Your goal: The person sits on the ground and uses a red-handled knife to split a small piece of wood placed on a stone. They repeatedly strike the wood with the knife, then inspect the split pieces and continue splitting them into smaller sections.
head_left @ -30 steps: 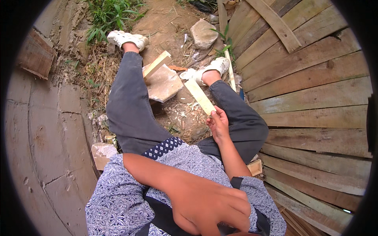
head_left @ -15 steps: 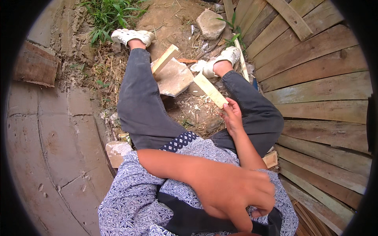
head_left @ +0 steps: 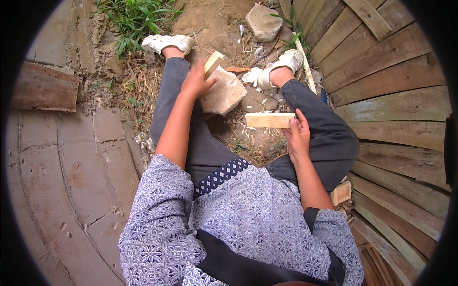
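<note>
The left hand (head_left: 194,83) has swung from across the body to the wooden block (head_left: 214,63) at the stone slab (head_left: 224,93); whether its fingers grip, I cannot tell. The right hand (head_left: 298,136) has its fingers clamped on the pale wood strip (head_left: 269,120), now turned crosswise, so both hands seem engaged. Cracked paving (head_left: 86,167) lies left, shaving-strewn soil (head_left: 249,137) between, plank boarding (head_left: 396,131) right.

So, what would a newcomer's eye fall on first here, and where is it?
Probably the pale wooden piece, held crosswise near the middle in the grip of the right hand. Farther out, to the left, the left hand is at a second wooden piece, by a pale stone slab. The white shoes toward the top and the weathered planks along the right side also stand out.
</note>
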Demonstrator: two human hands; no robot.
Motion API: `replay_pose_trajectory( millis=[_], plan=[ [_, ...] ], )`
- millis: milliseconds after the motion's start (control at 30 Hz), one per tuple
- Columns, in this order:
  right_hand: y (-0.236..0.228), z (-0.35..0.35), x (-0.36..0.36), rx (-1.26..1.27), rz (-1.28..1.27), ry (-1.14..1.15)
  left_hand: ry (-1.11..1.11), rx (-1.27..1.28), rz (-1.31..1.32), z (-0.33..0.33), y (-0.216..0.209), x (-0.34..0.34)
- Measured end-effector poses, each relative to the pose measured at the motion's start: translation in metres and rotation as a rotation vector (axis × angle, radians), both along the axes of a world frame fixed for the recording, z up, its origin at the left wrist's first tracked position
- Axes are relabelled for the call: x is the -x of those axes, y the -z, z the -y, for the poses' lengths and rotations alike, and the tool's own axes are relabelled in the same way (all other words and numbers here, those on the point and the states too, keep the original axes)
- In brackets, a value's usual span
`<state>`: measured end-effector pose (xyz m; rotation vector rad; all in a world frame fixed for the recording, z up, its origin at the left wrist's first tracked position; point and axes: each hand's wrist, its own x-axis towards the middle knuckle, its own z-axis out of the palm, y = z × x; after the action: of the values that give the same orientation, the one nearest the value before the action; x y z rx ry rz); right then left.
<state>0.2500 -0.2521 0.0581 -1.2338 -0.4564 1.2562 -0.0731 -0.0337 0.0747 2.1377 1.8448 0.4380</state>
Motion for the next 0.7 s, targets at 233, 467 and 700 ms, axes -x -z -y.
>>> replay_pose_trajectory(
  millis=[233, 467, 700],
  plan=[
    [-0.009, 0.000, -0.009, -0.068, -0.168, 0.079, 0.085, -0.047, -0.040, 0.020, 0.004, -0.014],
    [-0.009, 0.002, -0.010, -0.020, -0.176, 0.020, 0.311, -0.005, -0.155, 0.018, 0.031, -0.029],
    [-0.001, 0.003, -0.012, 0.031, -0.107, -0.061, 0.319, -0.002, -0.211, 0.018, 0.047, -0.059]
  ],
)
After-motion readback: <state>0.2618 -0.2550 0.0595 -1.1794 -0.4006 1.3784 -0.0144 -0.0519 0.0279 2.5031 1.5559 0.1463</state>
